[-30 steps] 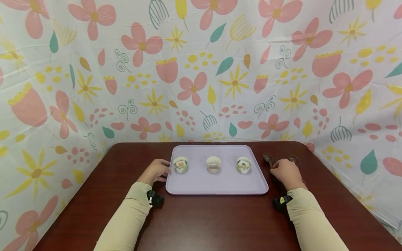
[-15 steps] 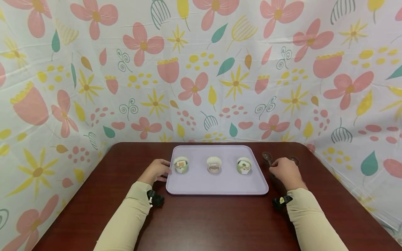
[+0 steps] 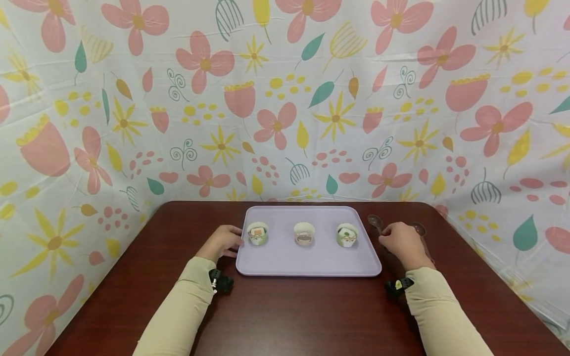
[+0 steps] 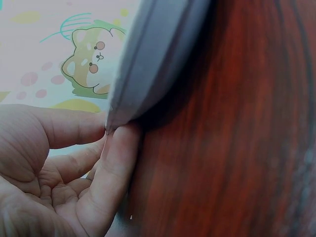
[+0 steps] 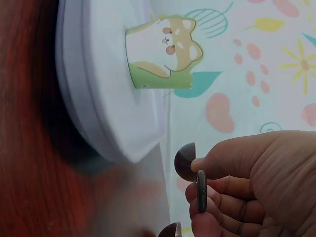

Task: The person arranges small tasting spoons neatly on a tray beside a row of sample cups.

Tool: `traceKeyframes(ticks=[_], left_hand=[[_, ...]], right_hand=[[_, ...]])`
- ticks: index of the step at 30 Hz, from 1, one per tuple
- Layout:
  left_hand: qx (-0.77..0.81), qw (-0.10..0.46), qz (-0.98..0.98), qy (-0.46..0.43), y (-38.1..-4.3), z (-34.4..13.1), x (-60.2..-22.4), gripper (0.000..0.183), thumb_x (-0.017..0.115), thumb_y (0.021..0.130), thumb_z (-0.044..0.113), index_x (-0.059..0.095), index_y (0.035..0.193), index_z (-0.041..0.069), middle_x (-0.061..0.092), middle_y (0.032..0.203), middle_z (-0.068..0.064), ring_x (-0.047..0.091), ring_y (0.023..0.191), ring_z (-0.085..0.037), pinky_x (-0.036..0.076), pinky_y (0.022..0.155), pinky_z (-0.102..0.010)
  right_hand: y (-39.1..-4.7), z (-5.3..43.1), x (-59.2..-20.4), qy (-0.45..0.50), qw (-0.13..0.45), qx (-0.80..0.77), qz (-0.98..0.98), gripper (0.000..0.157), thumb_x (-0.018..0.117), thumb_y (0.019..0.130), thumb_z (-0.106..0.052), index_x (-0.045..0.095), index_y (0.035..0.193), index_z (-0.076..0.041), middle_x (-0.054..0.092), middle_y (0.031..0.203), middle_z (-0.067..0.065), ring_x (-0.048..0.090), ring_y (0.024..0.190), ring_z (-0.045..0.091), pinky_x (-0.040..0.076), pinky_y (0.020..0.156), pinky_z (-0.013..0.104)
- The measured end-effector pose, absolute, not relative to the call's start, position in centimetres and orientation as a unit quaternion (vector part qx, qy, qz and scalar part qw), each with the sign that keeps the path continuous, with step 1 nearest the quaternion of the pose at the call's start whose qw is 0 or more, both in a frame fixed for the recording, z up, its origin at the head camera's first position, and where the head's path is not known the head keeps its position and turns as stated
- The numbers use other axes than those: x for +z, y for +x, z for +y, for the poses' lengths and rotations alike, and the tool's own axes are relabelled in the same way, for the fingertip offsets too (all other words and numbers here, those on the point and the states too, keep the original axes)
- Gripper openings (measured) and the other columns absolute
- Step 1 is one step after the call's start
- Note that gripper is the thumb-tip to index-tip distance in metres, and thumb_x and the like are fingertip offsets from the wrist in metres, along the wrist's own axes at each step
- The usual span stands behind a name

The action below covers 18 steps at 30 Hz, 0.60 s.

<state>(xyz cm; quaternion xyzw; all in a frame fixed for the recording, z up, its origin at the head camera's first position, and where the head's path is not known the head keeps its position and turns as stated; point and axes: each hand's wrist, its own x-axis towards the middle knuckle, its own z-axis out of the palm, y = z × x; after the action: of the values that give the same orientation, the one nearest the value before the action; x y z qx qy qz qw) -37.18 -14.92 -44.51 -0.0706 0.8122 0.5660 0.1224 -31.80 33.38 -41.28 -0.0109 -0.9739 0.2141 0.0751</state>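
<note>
My left hand point(image 3: 224, 241) pinches the left edge of a lilac tray point(image 3: 276, 262) between thumb and finger, its fingertips point(image 4: 118, 140) right at the rim in the left wrist view. Right of the tray, my right hand point(image 3: 403, 242) holds a brown spoon point(image 3: 375, 221) by its handle, the bowl pointing away from me. In the right wrist view the spoon's dark bowl point(image 5: 185, 162) shows beyond the thumb. A second brown spoon point(image 3: 419, 228) lies just right of that hand, partly hidden. Three small cups, the left point(image 3: 257, 233), the middle point(image 3: 304, 234) and the right one point(image 3: 347, 235), stand on the tray.
A dark red-brown wooden table point(image 3: 294, 316) carries everything. Behind it hangs a white cloth point(image 3: 285, 173) printed with flowers and leaves. The cups at the tray's two ends bear cartoon dog faces.
My right hand has shifted slightly left with the spoon, moving away from the second spoon, which shows more now. The left hand and the tray look the same.
</note>
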Motion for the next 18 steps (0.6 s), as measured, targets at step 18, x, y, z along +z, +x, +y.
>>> traceKeyframes(ticks=[18], left_hand=[[0.565, 0.123, 0.813, -0.071, -37.2, -14.9, -44.4, 0.049, 0.065, 0.09, -0.003, 0.054, 0.138, -0.004, 0.064, 0.111, -0.021, 0.067, 0.095, -0.033, 0.061, 0.075, -0.046]], right_hand=[[-32.1, 31.3, -41.5, 0.003, 0.084, 0.218, -0.972, 0.026, 0.062, 0.087, -0.011, 0.059, 0.061, -0.009, 0.05, 0.055, 0.001, 0.048, 0.052, 0.019, 0.038, 0.049, 0.031]])
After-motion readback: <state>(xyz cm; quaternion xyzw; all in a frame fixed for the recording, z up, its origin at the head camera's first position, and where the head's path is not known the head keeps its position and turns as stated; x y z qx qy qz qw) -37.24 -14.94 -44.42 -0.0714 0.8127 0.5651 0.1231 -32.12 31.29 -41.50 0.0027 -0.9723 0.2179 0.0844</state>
